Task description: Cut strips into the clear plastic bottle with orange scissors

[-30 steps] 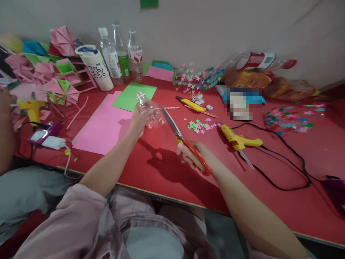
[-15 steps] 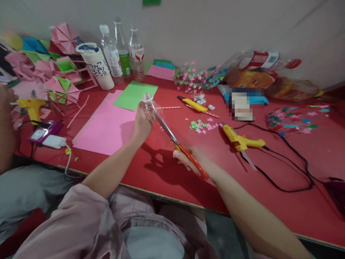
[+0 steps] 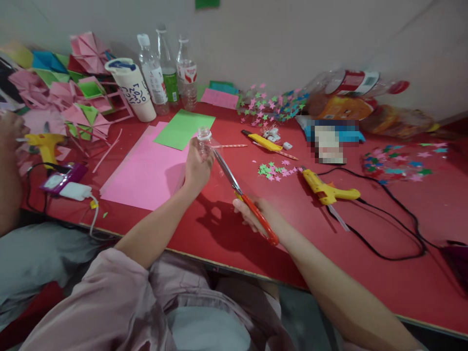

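My left hand (image 3: 198, 165) is closed around the clear top of a plastic bottle (image 3: 204, 134), its threaded neck pointing up. Scissors (image 3: 252, 210) with red-orange handles are gripped in my right hand (image 3: 252, 214). Their blades slant up and left and meet the clear plastic beside my left fingers; whether the tips are inside it I cannot tell. Below and left of my left hand lie pink paper sheets (image 3: 146, 170) with a green sheet (image 3: 185, 129) on top. Small green and pink paper stars (image 3: 274, 170) are scattered right of the blades.
A yellow glue gun (image 3: 329, 190) with a black cord lies at right. A yellow utility knife (image 3: 266, 143) lies behind the stars. Several bottles (image 3: 168, 83) and a white tumbler (image 3: 135, 92) stand at the back. Another person's arm (image 3: 9, 170) is at far left, near a second glue gun (image 3: 46, 144).
Both hands keep their grip on the bottle top and the scissors. My left hand and the bottle top sit slightly further right; the scissors' handles have shifted slightly left.
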### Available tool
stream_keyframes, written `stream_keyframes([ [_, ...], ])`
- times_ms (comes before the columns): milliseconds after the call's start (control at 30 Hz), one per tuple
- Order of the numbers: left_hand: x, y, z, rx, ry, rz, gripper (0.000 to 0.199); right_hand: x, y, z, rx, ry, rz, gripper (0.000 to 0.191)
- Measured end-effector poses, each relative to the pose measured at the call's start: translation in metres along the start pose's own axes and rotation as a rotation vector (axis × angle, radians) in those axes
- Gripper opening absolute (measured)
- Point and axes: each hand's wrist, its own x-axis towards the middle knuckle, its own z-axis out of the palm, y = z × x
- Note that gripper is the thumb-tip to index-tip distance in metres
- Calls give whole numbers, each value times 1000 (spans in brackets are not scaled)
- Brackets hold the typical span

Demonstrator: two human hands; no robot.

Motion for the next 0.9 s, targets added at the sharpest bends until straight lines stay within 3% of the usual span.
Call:
stream_keyframes([
  [100,-5,13,3,154,41,120,23,-1,2,1,22,8,-4,68],
  [267,-12,25,7,204,16,35,28,-1,1,4,51,46,-9,68],
  [533,-15,16,10,124,-97,17,30,-3,-6,1,31,90,24,67],
  [900,-15,10,11,45,-93,-17,32,-6,-13,1,72,86,67,63],
])
